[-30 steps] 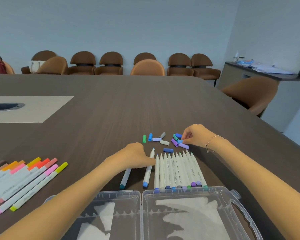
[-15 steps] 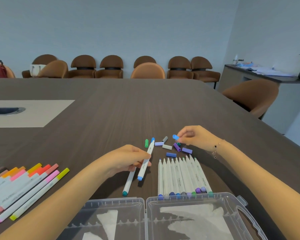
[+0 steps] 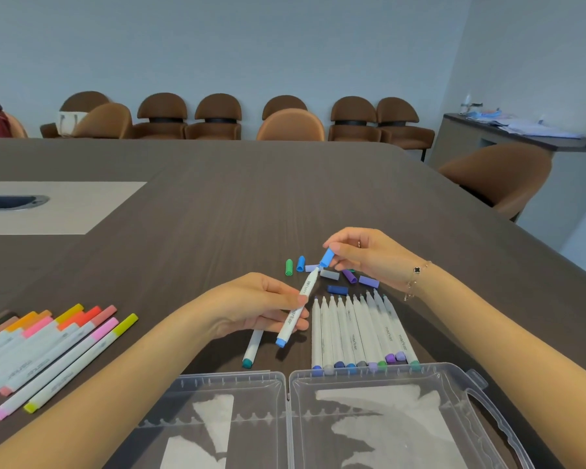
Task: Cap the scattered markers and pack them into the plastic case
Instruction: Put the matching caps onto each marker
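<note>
Capping step: left hand [image 3: 251, 308] clamped on marker [image 3: 296, 308], right hand [image 3: 362, 255] pinching blue cap [image 3: 326, 258] beyond plastic case [image 3: 369, 377]; next, seating cap onto tip.

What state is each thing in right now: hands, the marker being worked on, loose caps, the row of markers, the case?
left hand: holds the blue marker, tilted.
blue marker: tip uncapped.
right hand: fingers pinch the blue cap.
blue cap: at the marker's tip, not seated.
loose caps: lying on the table.
row of markers: far tips uncapped, side by side.
teal marker: lying alone on the table.
plastic case: open, no markers inside.
</note>
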{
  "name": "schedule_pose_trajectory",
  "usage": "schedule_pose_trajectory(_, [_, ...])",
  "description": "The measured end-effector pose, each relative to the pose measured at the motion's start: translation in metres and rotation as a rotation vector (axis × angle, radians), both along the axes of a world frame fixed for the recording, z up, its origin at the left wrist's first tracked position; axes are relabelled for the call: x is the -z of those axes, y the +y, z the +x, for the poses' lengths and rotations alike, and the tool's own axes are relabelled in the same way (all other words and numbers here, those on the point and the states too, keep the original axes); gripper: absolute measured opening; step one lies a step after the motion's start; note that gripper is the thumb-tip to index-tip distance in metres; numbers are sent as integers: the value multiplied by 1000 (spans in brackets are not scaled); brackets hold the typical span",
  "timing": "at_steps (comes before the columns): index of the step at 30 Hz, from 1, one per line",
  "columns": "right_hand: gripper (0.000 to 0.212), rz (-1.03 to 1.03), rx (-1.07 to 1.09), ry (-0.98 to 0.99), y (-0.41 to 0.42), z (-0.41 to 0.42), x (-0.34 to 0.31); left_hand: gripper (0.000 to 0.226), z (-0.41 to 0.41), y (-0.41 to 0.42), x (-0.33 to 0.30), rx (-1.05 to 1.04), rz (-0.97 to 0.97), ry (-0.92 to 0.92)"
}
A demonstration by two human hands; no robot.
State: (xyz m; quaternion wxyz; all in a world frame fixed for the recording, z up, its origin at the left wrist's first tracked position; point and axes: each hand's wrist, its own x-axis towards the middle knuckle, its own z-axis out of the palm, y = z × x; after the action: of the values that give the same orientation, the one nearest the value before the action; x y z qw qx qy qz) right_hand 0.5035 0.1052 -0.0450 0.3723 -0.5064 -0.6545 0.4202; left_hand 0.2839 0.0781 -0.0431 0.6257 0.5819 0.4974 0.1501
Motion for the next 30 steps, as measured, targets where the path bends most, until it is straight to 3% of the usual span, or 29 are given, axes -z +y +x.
schedule_pose_trajectory(3, [13, 11, 43, 75, -1, -3, 1, 22, 0, -1, 0, 1, 3, 6])
schedule_pose_trajectory(11, [11, -12, 40, 38, -5, -10, 7, 20, 1, -2, 3, -43, 25, -15])
schedule_pose_trajectory(16, [16, -30, 92, 44, -4, -19, 14, 16, 10, -8, 4, -148, 152, 18])
schedule_pose_trajectory(22, [12, -5, 80, -12, 1, -30, 13, 15, 22, -14, 0, -248, 60, -72])
schedule_pose_trajectory(24, [11, -22, 52, -70, 2, -30, 12, 14, 24, -13, 0, -236, 115, 30])
schedule_pose_trajectory(27, [21, 31, 60, -197, 4, -16, 9, 13, 21, -9, 7, -184, 341, 351])
schedule_pose_trajectory(30, [27, 106, 185, -216, 5, 4, 2, 28, 20, -12, 17, -52, 531, 677])
